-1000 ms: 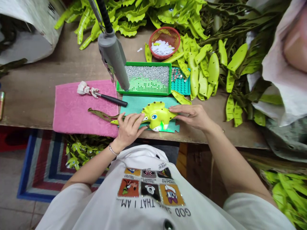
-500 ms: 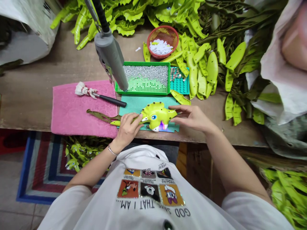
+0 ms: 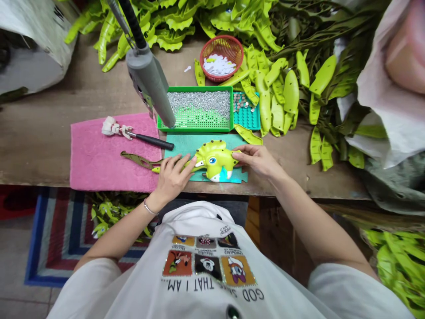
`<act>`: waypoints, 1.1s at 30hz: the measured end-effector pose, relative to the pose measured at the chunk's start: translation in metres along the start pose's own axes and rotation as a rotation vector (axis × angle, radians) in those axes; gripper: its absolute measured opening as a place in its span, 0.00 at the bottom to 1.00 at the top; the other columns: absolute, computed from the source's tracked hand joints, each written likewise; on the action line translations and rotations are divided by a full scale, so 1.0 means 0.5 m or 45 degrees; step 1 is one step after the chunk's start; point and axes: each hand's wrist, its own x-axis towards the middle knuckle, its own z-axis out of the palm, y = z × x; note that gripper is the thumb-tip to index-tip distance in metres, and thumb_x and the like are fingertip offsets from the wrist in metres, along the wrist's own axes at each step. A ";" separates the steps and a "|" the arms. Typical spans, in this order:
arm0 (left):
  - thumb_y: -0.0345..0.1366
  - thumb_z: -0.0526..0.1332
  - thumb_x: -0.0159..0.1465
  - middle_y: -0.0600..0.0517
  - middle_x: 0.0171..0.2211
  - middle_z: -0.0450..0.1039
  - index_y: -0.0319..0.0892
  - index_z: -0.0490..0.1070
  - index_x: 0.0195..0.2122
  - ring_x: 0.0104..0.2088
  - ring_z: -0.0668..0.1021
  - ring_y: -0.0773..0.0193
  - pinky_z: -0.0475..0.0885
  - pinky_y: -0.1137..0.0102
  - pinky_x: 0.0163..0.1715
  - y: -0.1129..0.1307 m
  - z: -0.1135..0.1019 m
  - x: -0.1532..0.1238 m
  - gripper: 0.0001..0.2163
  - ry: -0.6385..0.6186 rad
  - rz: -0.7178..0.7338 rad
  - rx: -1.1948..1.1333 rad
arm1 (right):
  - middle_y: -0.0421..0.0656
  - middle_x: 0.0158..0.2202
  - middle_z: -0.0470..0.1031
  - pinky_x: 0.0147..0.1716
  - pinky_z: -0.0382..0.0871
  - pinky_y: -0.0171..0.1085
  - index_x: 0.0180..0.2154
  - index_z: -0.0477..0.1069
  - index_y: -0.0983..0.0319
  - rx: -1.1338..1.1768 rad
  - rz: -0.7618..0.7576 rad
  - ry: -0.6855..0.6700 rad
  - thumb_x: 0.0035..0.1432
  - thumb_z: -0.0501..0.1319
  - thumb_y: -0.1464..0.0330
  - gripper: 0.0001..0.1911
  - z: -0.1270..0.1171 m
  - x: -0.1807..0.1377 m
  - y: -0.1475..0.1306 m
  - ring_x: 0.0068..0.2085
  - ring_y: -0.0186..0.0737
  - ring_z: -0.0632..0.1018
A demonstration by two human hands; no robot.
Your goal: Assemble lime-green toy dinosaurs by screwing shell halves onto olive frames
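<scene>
A lime-green toy dinosaur head [image 3: 215, 159] with a blue eye lies on a teal mat [image 3: 199, 142] at the table's front edge. My left hand [image 3: 172, 175] rests on its left end, fingers stretched over the narrow green handle part. My right hand [image 3: 257, 160] holds the right end of the head with curled fingers. A dark olive flat piece [image 3: 137, 159] lies just left of my left hand on a pink towel [image 3: 99, 157].
A grey powered screwdriver [image 3: 149, 82] hangs over a green tray of screws [image 3: 198, 108]. A small teal tray [image 3: 245, 114], a red basket of white pieces [image 3: 221, 57], a black-handled brush [image 3: 133, 133] and piles of green plastic shells [image 3: 285, 93] crowd the table.
The coloured glow seen under the dinosaur head half a second ago is gone. My right hand has closed in onto the head's right end. My view has drifted slightly.
</scene>
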 end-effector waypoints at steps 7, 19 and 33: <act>0.39 0.54 0.72 0.38 0.53 0.75 0.38 0.65 0.62 0.50 0.78 0.52 0.71 0.61 0.46 -0.026 -0.029 0.021 0.20 -0.097 0.232 0.113 | 0.46 0.32 0.78 0.30 0.76 0.42 0.36 0.77 0.63 -0.303 -0.413 0.206 0.49 0.66 0.44 0.28 -0.005 -0.033 0.006 0.29 0.41 0.79; 0.40 0.49 0.75 0.44 0.39 0.80 0.35 0.70 0.51 0.31 0.80 0.63 0.70 0.70 0.29 -0.051 -0.079 0.100 0.15 0.018 0.467 0.231 | 0.47 0.40 0.81 0.42 0.78 0.42 0.44 0.75 0.59 -1.032 -1.778 0.272 0.62 0.64 0.66 0.09 0.071 -0.054 -0.012 0.42 0.41 0.82; 0.47 0.50 0.73 0.40 0.47 0.78 0.37 0.68 0.57 0.47 0.80 0.56 0.74 0.60 0.46 -0.226 -0.074 -0.020 0.21 0.075 0.089 -0.178 | 0.53 0.43 0.77 0.41 0.67 0.44 0.50 0.71 0.68 -1.540 -1.609 0.448 0.63 0.59 0.70 0.14 0.244 -0.063 -0.082 0.42 0.48 0.74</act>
